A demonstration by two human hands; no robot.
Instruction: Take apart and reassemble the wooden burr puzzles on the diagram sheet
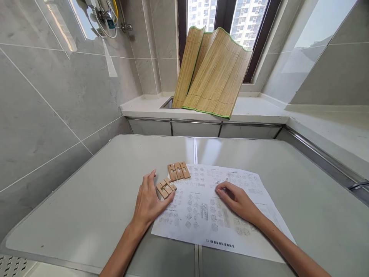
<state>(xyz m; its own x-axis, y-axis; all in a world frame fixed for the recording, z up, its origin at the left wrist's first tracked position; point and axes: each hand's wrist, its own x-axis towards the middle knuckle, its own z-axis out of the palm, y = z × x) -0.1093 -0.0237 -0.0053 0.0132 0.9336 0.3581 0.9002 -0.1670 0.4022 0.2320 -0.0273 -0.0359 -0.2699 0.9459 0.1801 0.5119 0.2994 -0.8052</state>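
A printed instruction sheet (219,215) with small diagrams lies flat on the grey table (100,200). At its upper left corner rest two groups of notched wooden puzzle pieces: a far group (178,171) and a near group (165,187). My left hand (150,202) lies on the table beside the near group, fingers spread, thumb touching the pieces. My right hand (236,199) rests on the sheet with fingers curled and the fingertips pressing the paper; nothing shows in it.
A folded bamboo mat (213,73) with green edging leans against the window over a sink (168,103) in the white counter. Tiled walls stand left and right. A metal rail (323,157) runs along the table's right side.
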